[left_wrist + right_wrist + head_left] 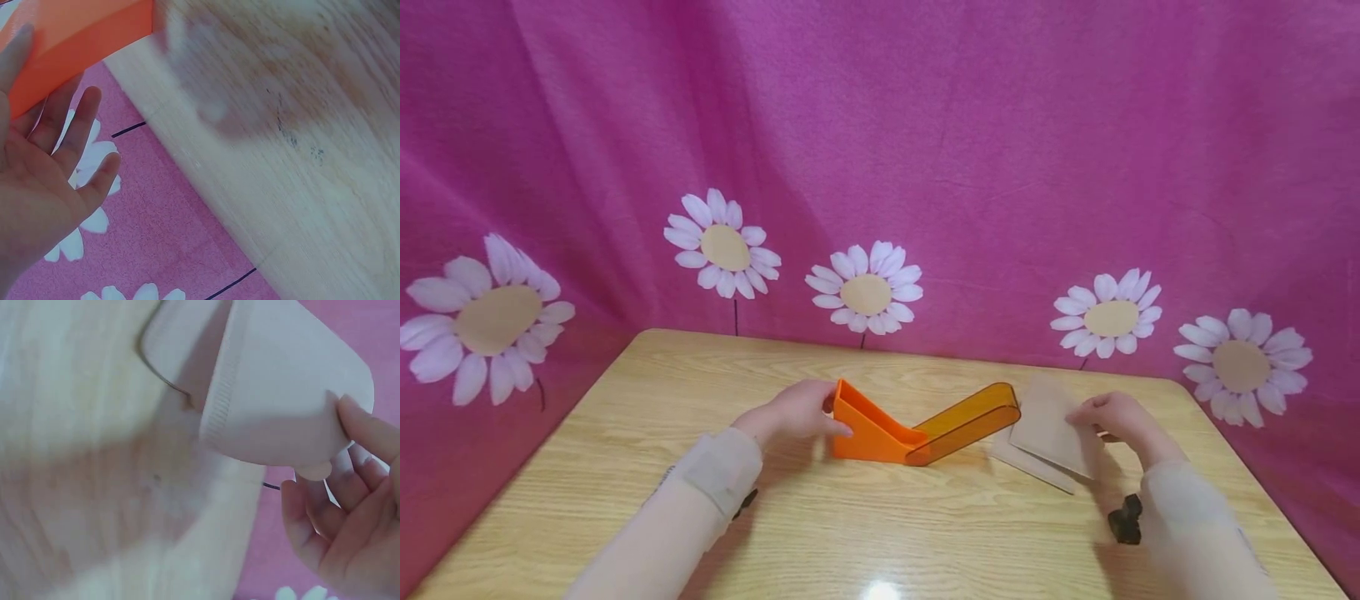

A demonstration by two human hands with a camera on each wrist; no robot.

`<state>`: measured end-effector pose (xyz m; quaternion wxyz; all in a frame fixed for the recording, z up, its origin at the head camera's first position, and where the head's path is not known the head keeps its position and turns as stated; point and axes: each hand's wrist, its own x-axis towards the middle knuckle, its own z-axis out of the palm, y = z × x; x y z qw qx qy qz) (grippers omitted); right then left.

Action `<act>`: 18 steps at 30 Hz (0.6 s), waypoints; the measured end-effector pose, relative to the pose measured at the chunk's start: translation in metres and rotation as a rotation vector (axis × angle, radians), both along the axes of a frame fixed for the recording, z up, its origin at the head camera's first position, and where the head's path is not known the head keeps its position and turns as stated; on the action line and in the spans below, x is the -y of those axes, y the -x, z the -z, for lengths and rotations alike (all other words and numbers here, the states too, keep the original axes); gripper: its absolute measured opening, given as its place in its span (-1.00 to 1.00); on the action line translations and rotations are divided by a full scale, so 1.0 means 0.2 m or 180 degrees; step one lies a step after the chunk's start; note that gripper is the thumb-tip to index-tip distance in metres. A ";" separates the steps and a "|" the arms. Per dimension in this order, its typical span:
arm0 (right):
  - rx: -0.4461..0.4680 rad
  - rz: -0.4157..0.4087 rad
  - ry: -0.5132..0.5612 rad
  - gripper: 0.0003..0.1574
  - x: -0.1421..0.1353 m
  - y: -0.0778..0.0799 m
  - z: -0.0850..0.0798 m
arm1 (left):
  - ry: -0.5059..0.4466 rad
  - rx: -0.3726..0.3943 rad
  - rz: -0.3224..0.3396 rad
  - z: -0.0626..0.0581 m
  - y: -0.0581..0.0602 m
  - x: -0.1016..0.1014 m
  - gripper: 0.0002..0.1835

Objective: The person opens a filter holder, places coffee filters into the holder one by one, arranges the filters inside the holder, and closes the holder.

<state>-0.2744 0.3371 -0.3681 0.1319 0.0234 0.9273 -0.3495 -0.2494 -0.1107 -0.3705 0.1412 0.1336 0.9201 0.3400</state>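
Observation:
An orange plastic holder [872, 437], wedge-shaped and open at the top, stands on the table with its see-through amber lid [966, 423] swung out to the right. My left hand [793, 410] grips the holder's tall left end, thumb on the near side; the left wrist view shows the hand [47, 187] with fingers under the orange wall [81, 44]. A beige paper coffee filter [1052, 429] with a crimped edge is pinched at its right side by my right hand [1123, 421]. Beneath it, another filter [181, 337] lies on the table, partly covered.
The wooden table [850, 533] ends at a pink cloth backdrop [925, 167] printed with white daisies, which rises behind and at both sides. Black pieces [1125, 521] hang at the wrist straps.

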 end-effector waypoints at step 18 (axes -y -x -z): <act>-0.0660 0.0023 0.0328 -0.70 -0.03 -0.04 -0.28 | 0.0162 0.0105 0.0081 -0.03 0.04 -0.02 -0.62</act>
